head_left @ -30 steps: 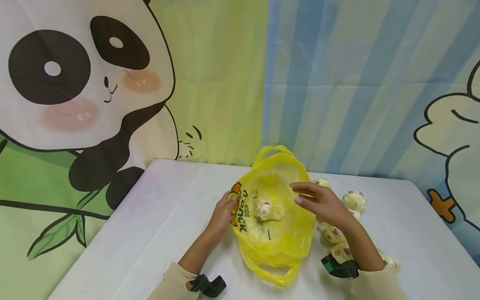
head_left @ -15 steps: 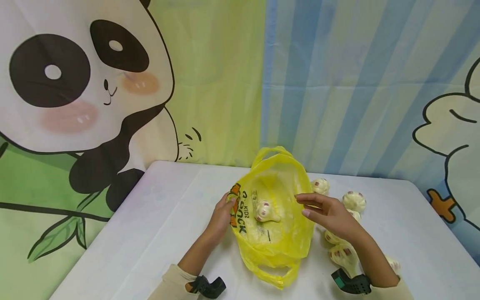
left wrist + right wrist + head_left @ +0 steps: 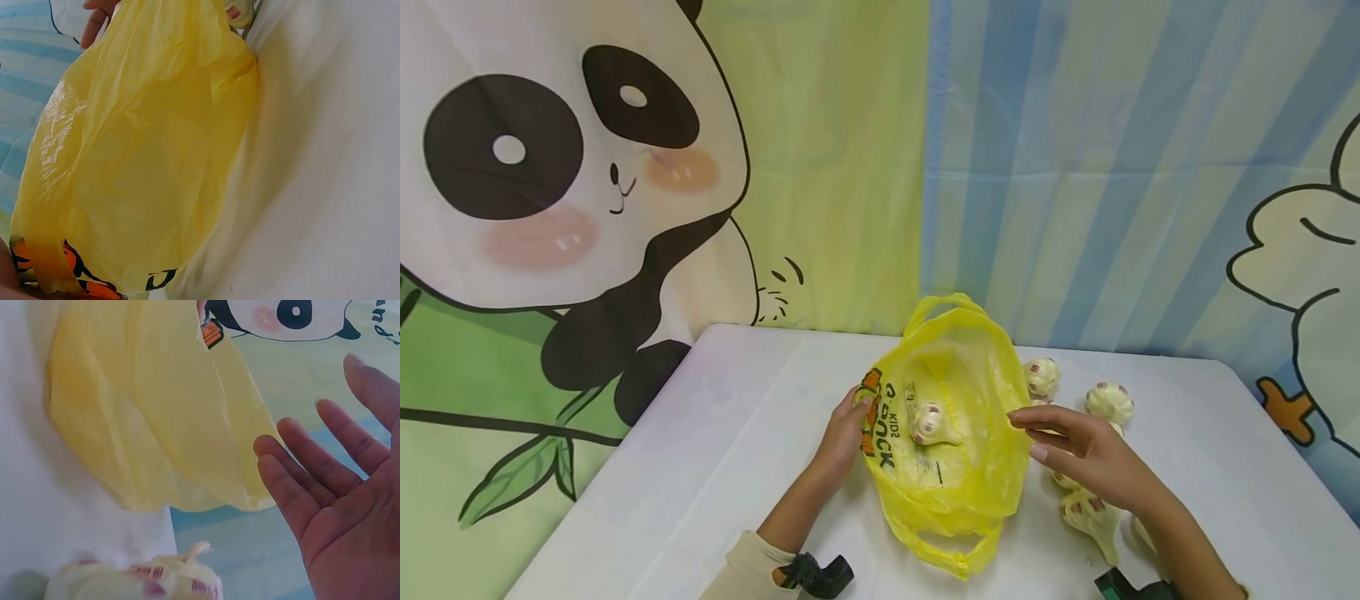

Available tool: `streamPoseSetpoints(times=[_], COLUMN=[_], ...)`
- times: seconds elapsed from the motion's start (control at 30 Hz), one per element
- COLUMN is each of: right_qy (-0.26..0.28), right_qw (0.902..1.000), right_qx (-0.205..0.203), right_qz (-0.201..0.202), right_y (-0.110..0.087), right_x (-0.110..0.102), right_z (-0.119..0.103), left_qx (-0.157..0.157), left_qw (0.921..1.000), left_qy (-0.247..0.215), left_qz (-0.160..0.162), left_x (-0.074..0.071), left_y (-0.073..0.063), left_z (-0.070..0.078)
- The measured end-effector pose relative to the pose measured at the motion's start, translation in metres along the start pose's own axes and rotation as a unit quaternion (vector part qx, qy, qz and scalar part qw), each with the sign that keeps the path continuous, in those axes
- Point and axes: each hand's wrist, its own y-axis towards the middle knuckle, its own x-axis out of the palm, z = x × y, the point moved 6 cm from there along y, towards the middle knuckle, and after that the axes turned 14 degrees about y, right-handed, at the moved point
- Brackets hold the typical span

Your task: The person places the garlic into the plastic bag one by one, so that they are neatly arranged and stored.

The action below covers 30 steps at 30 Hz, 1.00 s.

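A yellow plastic bag with black and orange print lies with its mouth spread wide towards me. My left hand pinches its left rim, thumb over the plastic. One garlic bulb, white with purplish marks, rests inside. My right hand hovers at the bag's right rim with relaxed fingers and holds nothing. In the right wrist view its palm faces the camera, fingers spread beside the bag. Beneath and around this hand are several more bulbs, among them a garlic bulb near the forearm, partly covered by it.
Other garlic bulbs lie right of the bag, one bulb by its upper edge and another bulb further right. The white table meets a printed curtain at the back.
My right hand has moved right and nearer to me, from over the bag's mouth to its right rim. The left hand keeps its grip on the bag; the bulb inside has not moved.
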Motion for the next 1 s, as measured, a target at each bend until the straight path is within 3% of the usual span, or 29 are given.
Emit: streamPoseSetpoints(times=[0.43, 0.67, 0.83, 1.0], right_qy=[-0.013, -0.045, -0.058, -0.087], right_qw=[0.9998, 0.9979, 0.9965, 0.9922], right_qx=[-0.002, 0.018, -0.004, 0.007], right_qz=[0.012, 0.044, 0.06, 0.089], right_y=[-0.025, -0.04, -0.053, -0.065], right_x=[-0.005, -0.013, -0.021, -0.031], right_z=[-0.002, -0.002, -0.002, 0.001], left_qx=[-0.001, -0.009, -0.004, -0.003], left_qw=[1.0, 1.0, 1.0, 1.0], left_qy=[0.006, 0.003, -0.004, 0.005], left_qz=[-0.002, -0.002, -0.008, -0.003], left_x=[-0.001, 0.0, 0.002, 0.002], left_y=[0.0, 0.0, 0.0, -0.001], left_z=[-0.001, -0.005, -0.003, 0.0])
